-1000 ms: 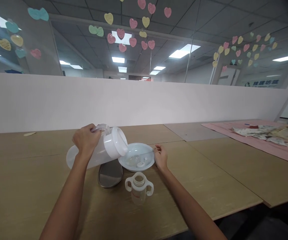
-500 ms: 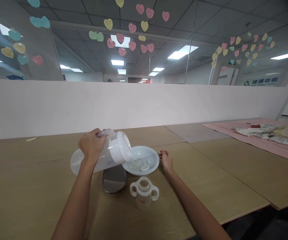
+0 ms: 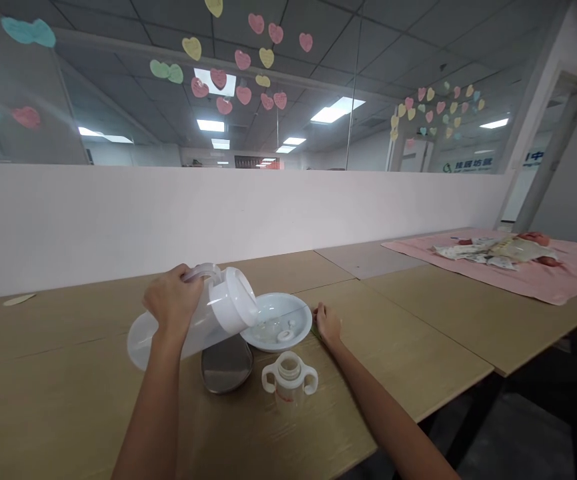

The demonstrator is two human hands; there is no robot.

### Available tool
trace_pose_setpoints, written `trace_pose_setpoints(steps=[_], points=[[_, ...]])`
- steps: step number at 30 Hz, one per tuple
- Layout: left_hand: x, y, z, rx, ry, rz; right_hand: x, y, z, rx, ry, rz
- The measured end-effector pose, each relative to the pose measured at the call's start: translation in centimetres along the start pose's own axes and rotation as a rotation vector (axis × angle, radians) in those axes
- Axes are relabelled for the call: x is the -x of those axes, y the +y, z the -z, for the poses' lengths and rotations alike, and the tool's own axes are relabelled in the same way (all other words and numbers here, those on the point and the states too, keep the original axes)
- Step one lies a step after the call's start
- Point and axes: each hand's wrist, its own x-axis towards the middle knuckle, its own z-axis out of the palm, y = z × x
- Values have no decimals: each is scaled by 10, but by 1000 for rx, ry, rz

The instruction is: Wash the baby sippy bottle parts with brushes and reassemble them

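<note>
My left hand (image 3: 174, 297) is wrapped round the handle of a translucent pitcher (image 3: 198, 333), tilted so its white lid (image 3: 235, 301) points right, over the left rim of a white bowl (image 3: 304, 321). In the bowl lie a white ring (image 3: 285, 335) and small clear and white parts. To the bowl's right, my right hand (image 3: 327, 323) is closed on the end of a thin stick that reaches over the bowl. In front of the bowl stands an open baby bottle (image 3: 289, 383) with two white handles. Left of it lies a dark metal tray (image 3: 226, 367), partly under the pitcher.
A pink cloth (image 3: 543, 283) with a doll (image 3: 523, 248) and printed fabric covers the far right of the wooden table (image 3: 418, 333). A flat, pale oval piece (image 3: 19, 300) lies at the back left. Behind the table runs a white wall (image 3: 218, 213) with glass above.
The view has turned to the right, so the scene appears shifted left. The pitcher remains tilted at the bowl's rim, and the right hand stays at the bowl's right side.
</note>
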Motion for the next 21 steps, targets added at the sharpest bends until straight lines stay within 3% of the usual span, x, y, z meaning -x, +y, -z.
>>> trace_pose_setpoints(steps=[12, 15, 21], points=[[0, -2, -26, 31, -63, -23, -4, 2, -2, 121, -96, 7], [-1, -4, -19, 80, -19, 14, -4, 0, -2, 146, -111, 20], [-4, -9, 15, 313, 22, 47, -1, -6, 2, 164, -122, 38]])
